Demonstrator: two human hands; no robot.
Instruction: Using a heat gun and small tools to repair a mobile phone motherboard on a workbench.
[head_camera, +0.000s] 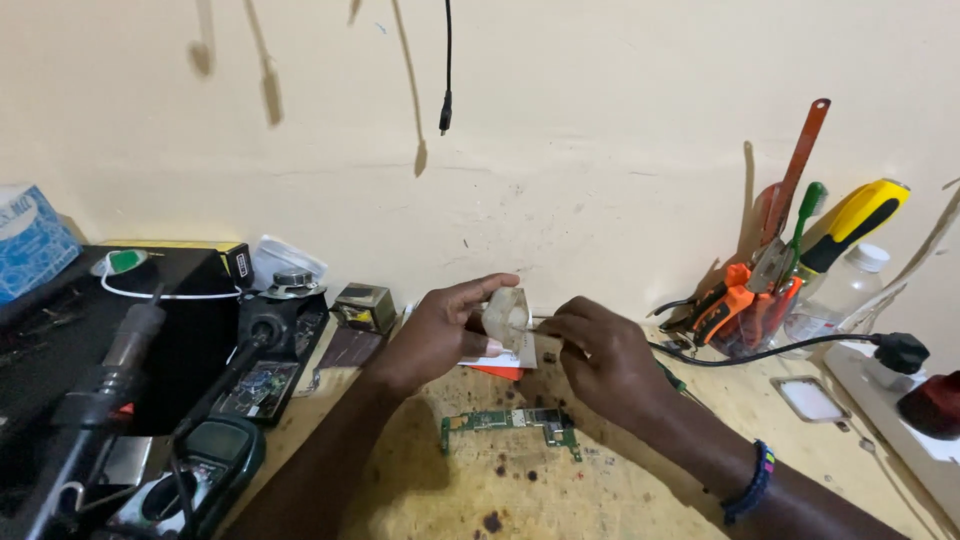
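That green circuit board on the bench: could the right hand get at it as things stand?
Probably yes. The green circuit board lies uncovered just below the right hand, nothing between them, though that hand holds a thin tool against a whitish lump.

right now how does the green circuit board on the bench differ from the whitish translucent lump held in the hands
The flat green circuit board lies bare on the stained wooden bench, untouched; the whitish translucent lump is raised above it, pinched by the left hand. The board is long, thin and dark green; the lump is rounded, chunky and pale. The right hand brings a thin tool to the lump, not to the board. Both sit near the bench's middle.
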